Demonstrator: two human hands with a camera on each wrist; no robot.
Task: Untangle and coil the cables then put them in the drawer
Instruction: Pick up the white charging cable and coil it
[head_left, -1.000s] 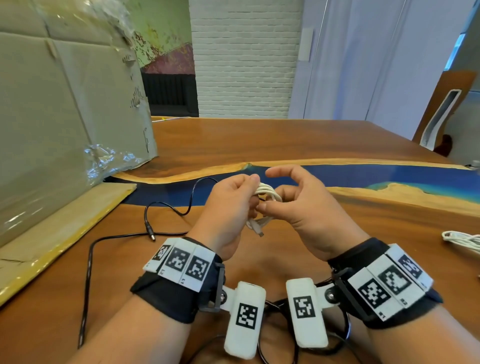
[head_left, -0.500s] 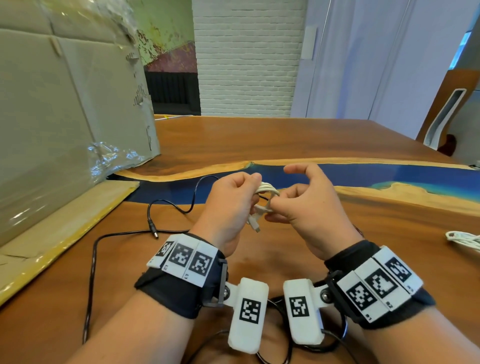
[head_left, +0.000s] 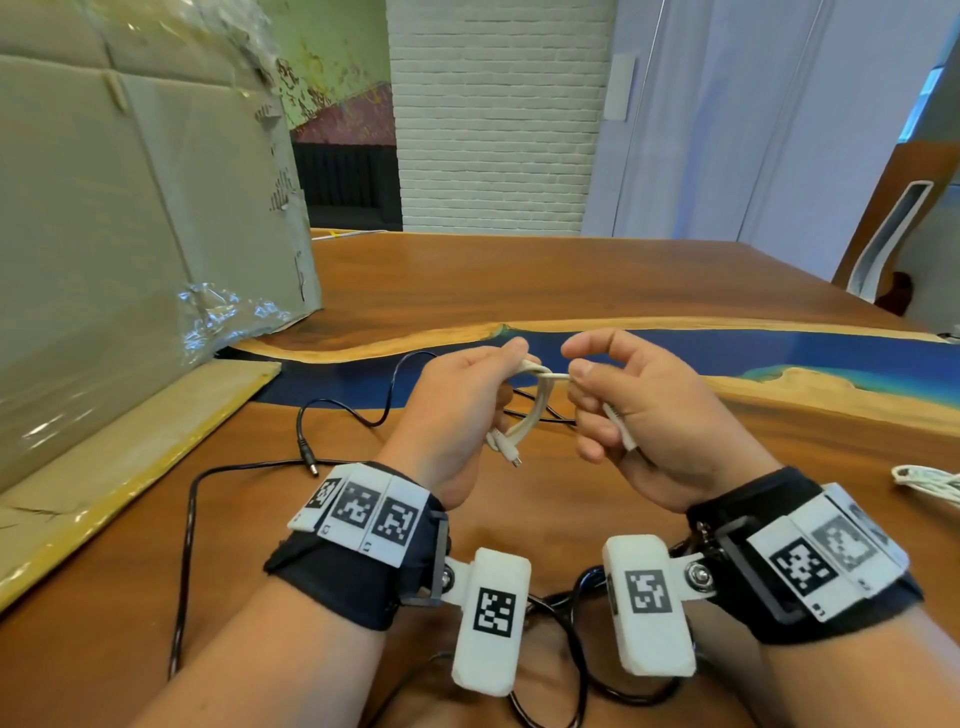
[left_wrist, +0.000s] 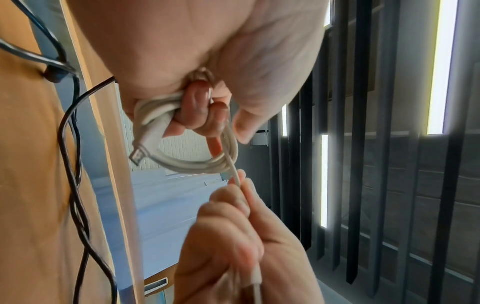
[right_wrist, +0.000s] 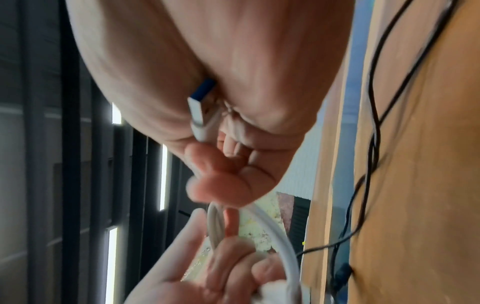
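Several loops of a white USB cable (left_wrist: 197, 164) hang bunched in the left hand (head_left: 457, 410), whose grip is curled tight round them above the bench (head_left: 519, 275). At 3 o'clock, the right hand (head_left: 644, 415) pinches the free tail. Judging by this, coiling is nearly finished; next the tail wants wrapping or tucking. A black cable (head_left: 192, 519) sprawls at 8 o'clock, uncoiled. No drawer shows.

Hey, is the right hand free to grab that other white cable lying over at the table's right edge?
Probably not yet: the right hand pinches the white cable whose coil the left hand holds. Nothing blocks the other white cable.
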